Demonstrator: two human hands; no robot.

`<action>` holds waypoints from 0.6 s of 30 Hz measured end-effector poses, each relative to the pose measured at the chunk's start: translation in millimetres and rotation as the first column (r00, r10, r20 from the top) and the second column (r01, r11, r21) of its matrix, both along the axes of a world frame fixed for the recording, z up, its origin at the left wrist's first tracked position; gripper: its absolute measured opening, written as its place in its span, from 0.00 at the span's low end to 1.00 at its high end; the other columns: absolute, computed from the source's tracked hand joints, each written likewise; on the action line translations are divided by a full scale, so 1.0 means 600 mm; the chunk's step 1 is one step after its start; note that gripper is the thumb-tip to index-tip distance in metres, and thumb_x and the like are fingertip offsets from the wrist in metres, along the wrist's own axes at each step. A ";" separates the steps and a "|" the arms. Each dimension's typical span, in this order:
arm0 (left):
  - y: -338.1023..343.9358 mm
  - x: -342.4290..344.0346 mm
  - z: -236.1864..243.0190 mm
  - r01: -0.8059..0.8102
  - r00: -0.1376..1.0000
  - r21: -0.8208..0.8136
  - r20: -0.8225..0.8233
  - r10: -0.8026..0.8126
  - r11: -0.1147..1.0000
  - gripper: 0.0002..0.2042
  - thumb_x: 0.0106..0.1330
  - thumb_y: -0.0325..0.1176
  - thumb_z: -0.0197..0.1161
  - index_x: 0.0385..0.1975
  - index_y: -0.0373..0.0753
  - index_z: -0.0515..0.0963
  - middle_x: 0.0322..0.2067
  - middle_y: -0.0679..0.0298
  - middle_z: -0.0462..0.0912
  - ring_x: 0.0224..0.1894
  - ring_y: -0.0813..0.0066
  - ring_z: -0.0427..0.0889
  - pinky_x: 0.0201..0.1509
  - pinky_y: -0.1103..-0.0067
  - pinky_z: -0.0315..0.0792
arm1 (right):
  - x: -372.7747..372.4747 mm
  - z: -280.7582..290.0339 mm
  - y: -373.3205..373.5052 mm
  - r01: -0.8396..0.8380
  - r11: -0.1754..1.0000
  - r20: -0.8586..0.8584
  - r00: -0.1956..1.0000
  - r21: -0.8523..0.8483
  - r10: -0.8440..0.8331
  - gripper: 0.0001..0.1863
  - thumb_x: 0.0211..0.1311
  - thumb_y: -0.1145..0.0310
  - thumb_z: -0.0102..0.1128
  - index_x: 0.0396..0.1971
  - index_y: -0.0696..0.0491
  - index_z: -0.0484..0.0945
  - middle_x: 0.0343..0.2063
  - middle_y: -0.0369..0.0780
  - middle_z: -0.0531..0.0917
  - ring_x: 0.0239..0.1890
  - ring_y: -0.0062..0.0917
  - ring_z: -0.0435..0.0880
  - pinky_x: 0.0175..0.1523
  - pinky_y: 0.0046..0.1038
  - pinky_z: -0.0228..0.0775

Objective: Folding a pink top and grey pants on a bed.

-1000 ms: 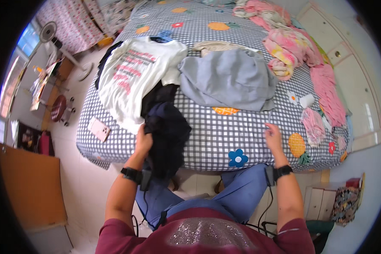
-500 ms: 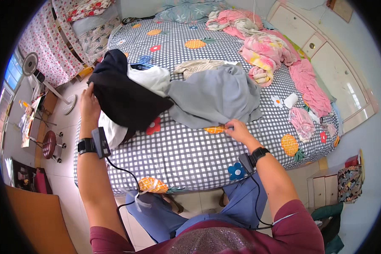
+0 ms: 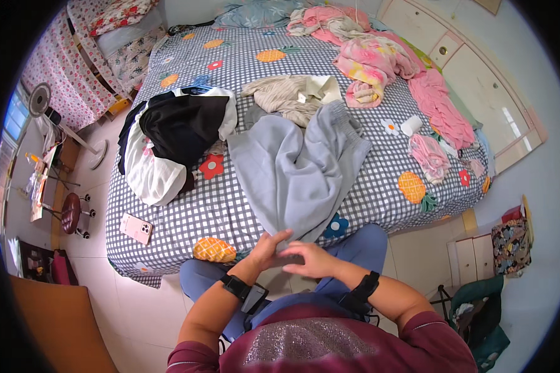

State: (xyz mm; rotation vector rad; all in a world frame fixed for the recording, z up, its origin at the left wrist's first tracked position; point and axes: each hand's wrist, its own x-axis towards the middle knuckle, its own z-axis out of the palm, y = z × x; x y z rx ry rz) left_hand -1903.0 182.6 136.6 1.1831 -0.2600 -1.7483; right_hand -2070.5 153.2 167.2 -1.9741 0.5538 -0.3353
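A light grey garment (image 3: 295,174) with a gathered band at its upper right lies spread toward me over the bed's front edge. My left hand (image 3: 267,247) reaches to its lower end, fingers extended at the cloth. Beside it, my right hand (image 3: 308,258) has its fingers apart, just below that end. At the left of the bed a black garment (image 3: 180,124) lies heaped over a white printed top (image 3: 158,183). Beige clothing (image 3: 280,96) is piled behind the grey garment.
A pink phone (image 3: 137,229) rests on the checked bedspread (image 3: 196,214). Pink bedding (image 3: 370,68), a white cylinder (image 3: 412,125) and a small pink cloth (image 3: 429,158) are at the right. A standing fan (image 3: 40,99) and chair (image 3: 74,214) stand left, small drawers (image 3: 473,258) right.
The black garment has moved up and left onto the white top and been let go. The grey garment now stretches toward me, and both hands have come together at its lower end.
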 end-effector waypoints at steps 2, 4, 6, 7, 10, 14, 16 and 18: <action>0.017 -0.021 0.010 -0.088 0.996 0.103 0.023 0.086 0.991 0.30 0.55 0.32 0.62 0.53 0.32 0.53 0.47 0.46 0.64 0.44 0.54 0.73 0.40 0.61 0.75 | -0.001 0.011 0.029 -0.020 1.000 0.046 0.999 0.002 0.020 0.21 0.49 0.63 0.63 0.43 0.56 0.75 0.34 0.42 0.76 0.38 0.35 0.77 0.43 0.29 0.69; 0.034 -0.025 0.016 -0.140 0.990 0.114 0.038 0.136 0.984 0.28 0.56 0.30 0.60 0.53 0.31 0.52 0.47 0.45 0.64 0.43 0.54 0.74 0.37 0.61 0.76 | -0.010 0.017 0.041 -0.011 0.997 0.121 0.992 -0.075 0.020 0.22 0.50 0.65 0.62 0.46 0.55 0.73 0.37 0.42 0.77 0.40 0.33 0.77 0.46 0.28 0.69; 0.051 -0.016 0.020 -0.280 0.955 0.056 0.120 0.272 0.958 0.22 0.55 0.27 0.56 0.48 0.29 0.59 0.42 0.46 0.69 0.41 0.55 0.76 0.38 0.63 0.77 | -0.028 0.014 0.034 0.031 1.000 0.110 0.993 0.002 -0.031 0.23 0.50 0.66 0.61 0.48 0.54 0.72 0.38 0.42 0.77 0.41 0.31 0.77 0.47 0.28 0.69; 0.059 -0.008 0.020 -0.293 0.947 0.069 0.157 0.280 0.954 0.17 0.54 0.25 0.53 0.45 0.29 0.65 0.36 0.50 0.74 0.37 0.58 0.78 0.39 0.63 0.77 | -0.040 0.010 0.027 0.043 0.997 0.147 0.988 0.068 -0.053 0.23 0.50 0.68 0.61 0.49 0.54 0.71 0.39 0.42 0.77 0.41 0.29 0.77 0.48 0.28 0.69; 0.097 0.017 0.026 -0.346 0.928 -0.002 0.150 0.342 0.938 0.19 0.53 0.23 0.52 0.47 0.30 0.67 0.38 0.53 0.76 0.38 0.60 0.79 0.42 0.66 0.77 | -0.075 -0.011 -0.001 0.313 0.937 0.048 0.950 -0.155 -0.309 0.22 0.49 0.72 0.58 0.48 0.55 0.70 0.41 0.42 0.76 0.45 0.34 0.75 0.52 0.32 0.66; 0.146 0.041 0.059 -0.300 0.947 -0.111 0.089 0.310 0.948 0.25 0.52 0.21 0.52 0.54 0.30 0.62 0.45 0.52 0.74 0.44 0.60 0.77 0.49 0.69 0.74 | -0.105 -0.046 -0.012 0.270 0.873 -0.187 0.911 -0.405 -0.369 0.38 0.42 0.73 0.63 0.58 0.48 0.60 0.58 0.48 0.59 0.59 0.45 0.57 0.62 0.40 0.52; 0.162 0.048 0.089 -0.276 0.953 -0.132 0.091 0.289 0.952 0.26 0.52 0.20 0.52 0.54 0.30 0.61 0.46 0.51 0.73 0.44 0.59 0.77 0.49 0.69 0.74 | -0.102 -0.064 -0.015 0.205 0.788 -0.285 0.855 -0.581 -0.432 0.47 0.37 0.71 0.66 0.62 0.41 0.54 0.62 0.49 0.52 0.60 0.48 0.54 0.61 0.44 0.51; 0.170 0.053 0.127 -0.266 0.948 -0.201 0.124 0.294 0.943 0.25 0.52 0.20 0.51 0.54 0.30 0.61 0.46 0.51 0.73 0.45 0.59 0.77 0.48 0.69 0.75 | -0.092 -0.080 -0.023 0.225 0.744 -0.300 0.813 -0.629 -0.499 0.47 0.37 0.71 0.66 0.63 0.39 0.54 0.62 0.48 0.51 0.60 0.47 0.54 0.61 0.44 0.49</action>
